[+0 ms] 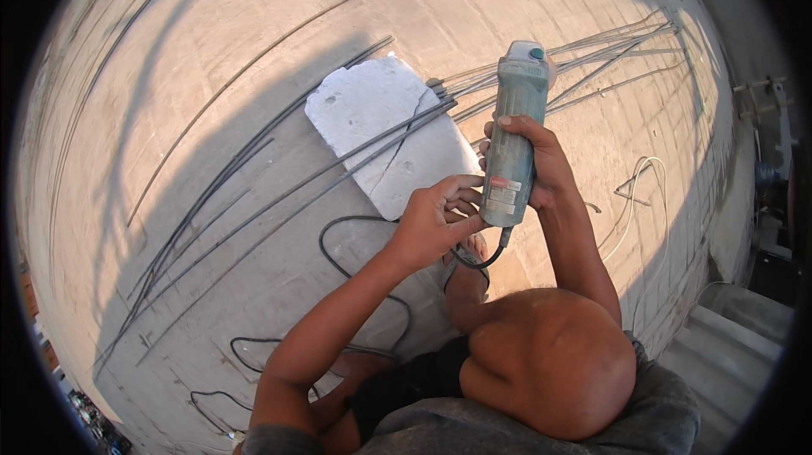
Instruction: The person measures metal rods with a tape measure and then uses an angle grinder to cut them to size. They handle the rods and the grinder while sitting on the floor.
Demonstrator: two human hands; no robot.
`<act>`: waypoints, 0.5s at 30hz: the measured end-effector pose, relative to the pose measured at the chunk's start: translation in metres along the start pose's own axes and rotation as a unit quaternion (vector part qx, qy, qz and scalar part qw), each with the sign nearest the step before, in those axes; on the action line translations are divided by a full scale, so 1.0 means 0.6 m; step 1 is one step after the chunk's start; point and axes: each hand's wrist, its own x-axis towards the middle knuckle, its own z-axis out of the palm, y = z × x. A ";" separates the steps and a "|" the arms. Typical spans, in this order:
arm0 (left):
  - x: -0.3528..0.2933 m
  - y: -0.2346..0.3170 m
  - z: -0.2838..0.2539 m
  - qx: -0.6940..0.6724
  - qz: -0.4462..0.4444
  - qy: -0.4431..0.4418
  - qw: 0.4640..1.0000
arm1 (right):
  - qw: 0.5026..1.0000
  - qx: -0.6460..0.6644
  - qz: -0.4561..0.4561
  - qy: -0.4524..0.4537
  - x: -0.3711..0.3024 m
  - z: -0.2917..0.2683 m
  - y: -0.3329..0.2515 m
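Note:
My right hand (546, 161) is wrapped round the body of a green-grey angle grinder (512, 138), held upright in the picture with its head away from me. Behind the head a pale disc edge (552, 74) shows in part. At the rear end, the bent fingers and thumb of my left hand (433, 220) close on the grinder's left side. Its black power cord (486, 264) leaves the rear and loops down over the ground. Left of the grinder lies a cracked white foam block (359, 104), with thin steel rods (359, 150) resting across it.
More long steel rods (228, 169) lie along the left, and a bundle (609, 49) spreads at the far right. A pale cable (664, 189) coils on the tiled ground to the right. Concrete steps (727, 353) stand at the lower right. My bent knee and sandalled foot are close below the grinder.

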 end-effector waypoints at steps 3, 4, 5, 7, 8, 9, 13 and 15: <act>-0.005 -0.002 0.002 0.023 0.032 0.011 0.999 | 1.000 0.000 0.013 -0.006 -0.010 0.007 -0.004; -0.009 -0.006 0.004 0.026 0.040 0.019 0.999 | 1.000 0.008 0.017 -0.009 -0.014 0.010 -0.003; -0.015 -0.010 0.006 0.030 0.048 0.027 0.998 | 1.000 0.016 0.022 -0.012 -0.016 0.013 -0.001; -0.017 -0.015 0.014 0.058 0.048 0.036 0.996 | 1.000 -0.016 0.005 0.000 -0.020 0.009 0.006; -0.022 -0.016 0.009 0.076 0.021 0.036 0.996 | 1.000 -0.030 -0.003 0.006 -0.020 0.009 0.013; -0.018 -0.016 0.007 0.090 0.000 0.021 0.996 | 0.997 -0.064 -0.033 0.030 -0.026 0.007 0.011; -0.014 0.017 -0.012 0.112 -0.003 -0.023 0.993 | 0.990 -0.097 -0.081 0.066 -0.026 0.016 0.026; -0.018 0.027 -0.007 0.121 -0.025 -0.017 0.992 | 0.980 -0.130 -0.124 0.080 -0.018 0.016 0.041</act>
